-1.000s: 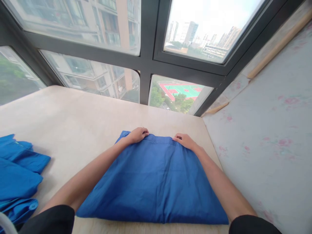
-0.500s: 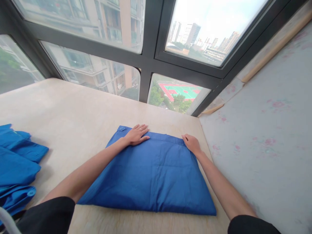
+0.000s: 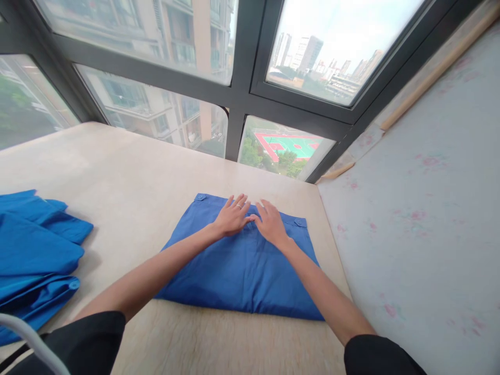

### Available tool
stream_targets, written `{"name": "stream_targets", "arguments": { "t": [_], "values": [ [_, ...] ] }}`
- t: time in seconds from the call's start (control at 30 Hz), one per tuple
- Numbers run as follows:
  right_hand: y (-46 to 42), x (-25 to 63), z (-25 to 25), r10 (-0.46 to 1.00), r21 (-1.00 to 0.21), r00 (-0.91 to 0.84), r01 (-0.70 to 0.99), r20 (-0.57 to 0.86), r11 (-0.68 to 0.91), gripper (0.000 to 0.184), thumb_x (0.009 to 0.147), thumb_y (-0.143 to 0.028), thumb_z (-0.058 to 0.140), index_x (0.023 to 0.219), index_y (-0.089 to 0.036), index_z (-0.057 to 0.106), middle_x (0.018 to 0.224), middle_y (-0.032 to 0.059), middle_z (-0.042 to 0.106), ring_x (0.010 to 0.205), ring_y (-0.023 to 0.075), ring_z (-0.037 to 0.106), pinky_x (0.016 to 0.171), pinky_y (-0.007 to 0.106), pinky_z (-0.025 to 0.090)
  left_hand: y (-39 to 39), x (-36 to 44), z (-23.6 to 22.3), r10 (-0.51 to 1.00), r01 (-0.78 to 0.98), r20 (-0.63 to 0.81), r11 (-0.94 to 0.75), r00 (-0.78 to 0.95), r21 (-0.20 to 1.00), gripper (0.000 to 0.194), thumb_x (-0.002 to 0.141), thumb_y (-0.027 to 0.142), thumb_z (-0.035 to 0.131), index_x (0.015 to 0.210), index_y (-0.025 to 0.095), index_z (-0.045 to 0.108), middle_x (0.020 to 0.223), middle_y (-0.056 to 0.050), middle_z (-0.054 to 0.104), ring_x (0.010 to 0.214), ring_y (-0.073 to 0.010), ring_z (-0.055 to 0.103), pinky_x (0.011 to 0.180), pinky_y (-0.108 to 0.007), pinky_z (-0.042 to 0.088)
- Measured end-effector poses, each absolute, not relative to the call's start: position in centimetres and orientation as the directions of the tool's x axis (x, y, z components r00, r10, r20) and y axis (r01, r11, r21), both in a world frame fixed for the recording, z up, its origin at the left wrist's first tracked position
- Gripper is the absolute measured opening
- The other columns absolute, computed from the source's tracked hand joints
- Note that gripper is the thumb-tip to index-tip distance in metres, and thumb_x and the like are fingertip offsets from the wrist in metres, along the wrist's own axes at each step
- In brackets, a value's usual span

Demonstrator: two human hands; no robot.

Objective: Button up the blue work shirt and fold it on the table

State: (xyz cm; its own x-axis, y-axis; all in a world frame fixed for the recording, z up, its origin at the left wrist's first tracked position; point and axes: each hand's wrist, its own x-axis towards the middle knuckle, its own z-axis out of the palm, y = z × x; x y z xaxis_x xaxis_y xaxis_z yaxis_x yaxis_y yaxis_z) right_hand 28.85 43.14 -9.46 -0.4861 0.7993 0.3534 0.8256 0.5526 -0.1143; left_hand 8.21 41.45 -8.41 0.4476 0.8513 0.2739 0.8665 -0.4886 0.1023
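A folded blue garment (image 3: 234, 276) with a buttoned tab at each end of its far band lies flat on the pale stone-look sill (image 3: 187, 338). My left hand (image 3: 233, 216) rests over the middle of that band, fingers spread, a ring on one finger. Close beside it, my right hand (image 3: 270, 221) is also over the band with its fingers apart. The two thumbs meet or nearly meet. Neither hand grips the cloth. The part of the band under my hands is hidden.
More crumpled blue clothing (image 3: 39, 250) with a button lies at the left. A white cable-like tube (image 3: 33, 338) crosses the lower left corner. Grey-framed windows (image 3: 238, 99) border the sill's far side. A flower-patterned wall (image 3: 414, 208) rises on the right.
My right hand has left the garment's right corner and moved left beside my left hand, its fingers opening; the right tab now shows. The garment's near edge sits farther away.
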Motion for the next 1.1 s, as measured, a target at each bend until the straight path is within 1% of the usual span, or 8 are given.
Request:
{"name": "stream_targets", "arguments": {
  "t": [0.07,0.2,0.4,0.63,0.73,0.87,1.0,1.1],
  "values": [
    [42.5,26.6,-10.6,0.798,-0.116,-0.528,0.808,0.292,0.577,0.048,0.102,-0.028,0.031,0.146,-0.015,0.044,0.153,0.0161,0.038,0.142,0.0280,0.032,0.116,0.046,0.024,41.3,8.5,-9.5,0.878,0.877,0.204,-0.463,0.433,0.132,0.059,0.101,0.048,0.030,0.145,0.011,0.042,0.155,-0.018,0.035,0.148,-0.0290,0.024,0.121,-0.050,0.014],
    [42.5,26.5,-12.2,0.858,-0.127,-0.472,0.856,0.203,0.501,0.059,0.102,-0.045,0.034,0.149,-0.011,0.040,0.154,0.0194,0.036,0.144,0.0310,0.030,0.118,0.050,0.020,41.8,6.1,-11.3,0.941,0.928,0.162,-0.324,0.296,0.186,0.072,0.097,0.060,0.029,0.150,0.012,0.038,0.156,-0.019,0.032,0.148,-0.0310,0.022,0.121,-0.051,0.014],
    [43.0,31.8,-12.6,0.907,-0.114,-0.396,0.904,0.141,0.412,0.063,0.101,-0.054,0.030,0.152,-0.017,0.036,0.159,0.0150,0.029,0.147,0.0307,0.026,0.118,0.051,0.018,42.0,3.2,-11.4,0.936,0.914,0.149,-0.346,0.320,0.211,0.073,0.097,0.061,0.028,0.151,0.012,0.037,0.157,-0.017,0.031,0.148,-0.0304,0.022,0.121,-0.049,0.014],
    [42.7,38.1,-12.8,0.912,-0.112,-0.388,0.908,0.136,0.403,0.064,0.101,-0.049,0.029,0.150,-0.010,0.038,0.156,0.0175,0.033,0.145,0.0288,0.028,0.119,0.047,0.023,41.8,-0.6,-11.2,0.929,0.916,0.132,-0.365,0.347,0.164,0.071,0.098,0.057,0.027,0.149,0.010,0.040,0.156,-0.015,0.033,0.149,-0.0289,0.021,0.121,-0.045,0.018],
    [42.6,38.6,-12.7,0.898,-0.114,-0.415,0.895,0.146,0.432,0.063,0.101,-0.046,0.029,0.148,-0.007,0.040,0.155,0.0178,0.035,0.145,0.0277,0.029,0.119,0.044,0.023,41.3,-2.9,-11.1,0.891,0.874,0.169,-0.448,0.420,0.190,0.061,0.098,0.046,0.028,0.141,0.010,0.050,0.151,-0.014,0.043,0.146,-0.0254,0.028,0.120,-0.042,0.025],
    [42.4,38.1,-12.2,0.893,-0.120,-0.421,0.890,0.156,0.441,0.058,0.101,-0.040,0.028,0.147,-0.006,0.042,0.154,0.0170,0.038,0.144,0.0275,0.032,0.120,0.044,0.023,39.9,-5.0,-10.9,0.896,0.883,0.223,-0.427,0.384,0.194,0.054,0.096,0.036,0.027,0.129,0.012,0.063,0.141,-0.013,0.055,0.138,-0.0241,0.043,0.118,-0.042,0.032],
    [40.9,36.1,-10.8,0.920,-0.125,-0.361,0.917,0.151,0.380,0.055,0.099,-0.029,0.032,0.145,-0.002,0.042,0.152,0.0221,0.038,0.144,0.0327,0.031,0.117,0.049,0.025,37.9,-4.0,-10.0,0.897,0.888,0.228,-0.421,0.379,0.184,0.052,0.096,0.035,0.029,0.125,0.011,0.065,0.141,-0.013,0.055,0.139,-0.0245,0.042,0.118,-0.042,0.033],
    [37.6,32.5,-9.2,0.916,-0.153,-0.363,0.909,0.170,0.388,0.059,0.098,-0.035,0.040,0.148,-0.005,0.038,0.154,0.0211,0.035,0.144,0.0345,0.030,0.116,0.051,0.026,35.4,-0.5,-8.8,0.865,0.843,0.263,-0.486,0.427,0.230,0.050,0.098,0.037,0.031,0.130,0.011,0.060,0.144,-0.014,0.052,0.141,-0.0240,0.039,0.118,-0.043,0.031]
  ]
}}
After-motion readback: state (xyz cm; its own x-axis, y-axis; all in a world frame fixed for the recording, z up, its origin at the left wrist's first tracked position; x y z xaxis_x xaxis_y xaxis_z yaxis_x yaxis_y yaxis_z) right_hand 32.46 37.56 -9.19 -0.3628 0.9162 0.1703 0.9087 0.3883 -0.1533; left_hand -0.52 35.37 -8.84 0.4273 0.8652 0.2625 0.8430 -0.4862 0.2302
